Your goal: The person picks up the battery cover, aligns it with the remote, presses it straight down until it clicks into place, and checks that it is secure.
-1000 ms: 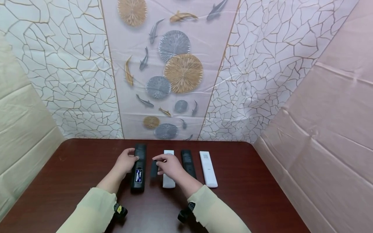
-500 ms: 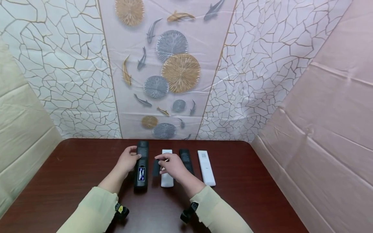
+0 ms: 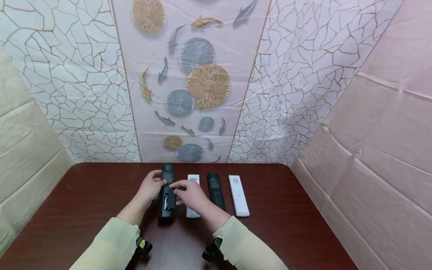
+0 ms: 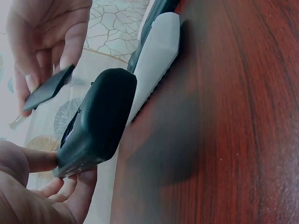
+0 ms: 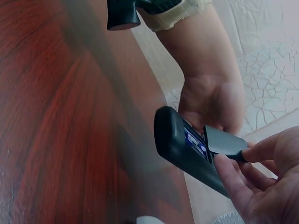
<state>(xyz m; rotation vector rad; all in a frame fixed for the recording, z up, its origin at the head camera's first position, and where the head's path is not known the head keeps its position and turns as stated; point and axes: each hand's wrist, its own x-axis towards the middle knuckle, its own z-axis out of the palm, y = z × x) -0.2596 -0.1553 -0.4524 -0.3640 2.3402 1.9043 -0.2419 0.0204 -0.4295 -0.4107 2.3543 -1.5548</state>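
My left hand (image 3: 150,186) grips a black remote control (image 3: 166,214) by its sides, back face up and raised off the table in the left wrist view. Its battery compartment is uncovered, and blue batteries (image 5: 195,142) lie inside. Between thumb and fingers, my right hand (image 3: 192,197) pinches the dark battery cover (image 5: 225,141). The cover hangs tilted at the compartment's right side, partly over it in the head view. Whether cover and remote touch, I cannot tell.
On the brown table (image 3: 84,217) to the right lie a white remote (image 3: 193,212), partly behind my right hand, another black remote (image 3: 216,189) and another white remote (image 3: 239,195). A patterned cloth (image 3: 202,123) hangs beyond the far edge.
My right hand has brought the battery cover left, from beside the black remote to its compartment. My left hand has shifted the remote slightly right. The other remotes lie still.
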